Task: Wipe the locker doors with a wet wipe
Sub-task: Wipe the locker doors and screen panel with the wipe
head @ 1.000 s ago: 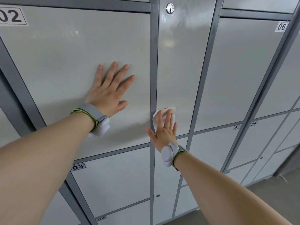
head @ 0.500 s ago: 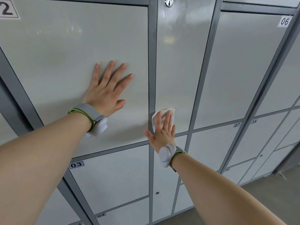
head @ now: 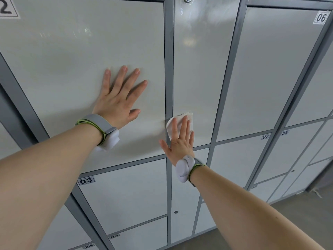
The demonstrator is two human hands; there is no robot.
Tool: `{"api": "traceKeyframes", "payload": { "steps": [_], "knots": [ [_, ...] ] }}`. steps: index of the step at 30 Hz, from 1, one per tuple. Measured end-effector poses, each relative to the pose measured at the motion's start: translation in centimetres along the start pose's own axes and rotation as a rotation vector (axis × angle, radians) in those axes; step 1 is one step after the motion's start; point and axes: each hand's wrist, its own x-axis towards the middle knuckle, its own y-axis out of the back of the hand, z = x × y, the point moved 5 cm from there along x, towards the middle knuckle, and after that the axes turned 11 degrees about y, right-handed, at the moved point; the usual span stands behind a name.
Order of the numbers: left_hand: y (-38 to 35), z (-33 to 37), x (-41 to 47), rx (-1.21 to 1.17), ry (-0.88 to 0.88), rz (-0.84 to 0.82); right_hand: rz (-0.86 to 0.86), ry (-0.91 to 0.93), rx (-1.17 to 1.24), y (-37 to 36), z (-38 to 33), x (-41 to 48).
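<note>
Pressing flat, the right hand pins the wet wipe to the narrow door; left hand splayed open

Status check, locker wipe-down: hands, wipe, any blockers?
Left hand flat on the wide door, holding nothing. Right hand, fingers straight, presses wet wipe onto narrow middle door, low at its left edge. No obstruction visible.
</note>
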Motion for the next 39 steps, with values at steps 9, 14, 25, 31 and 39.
{"api": "traceKeyframes", "payload": {
  "steps": [9, 14, 25, 31, 39],
  "knots": [
    [0.1, 0.1, 0.0, -0.022, 0.022, -0.014, 0.063, -0.02, 0.095, 1.4, -0.8, 0.7],
    [0.2, 0.2, 0.1, -0.027, 0.031, -0.026, 0.133, 0.04, 0.078, 2.7, -1.3, 1.8],
    [0.4, 0.5, -0.1, -0.031, 0.053, -0.031, -0.004, -0.125, 0.132, 0.9, 0.9, -0.5],
    [0.4, 0.8, -0.1, -0.029, 0.072, -0.024, 0.167, 0.028, 0.149, 3.7, -1.4, 2.3],
    [0.4, 0.9, 0.0, -0.033, 0.066, -0.042, -0.005, -0.128, 0.139, 0.1, 2.8, -1.1]
  ]
}}
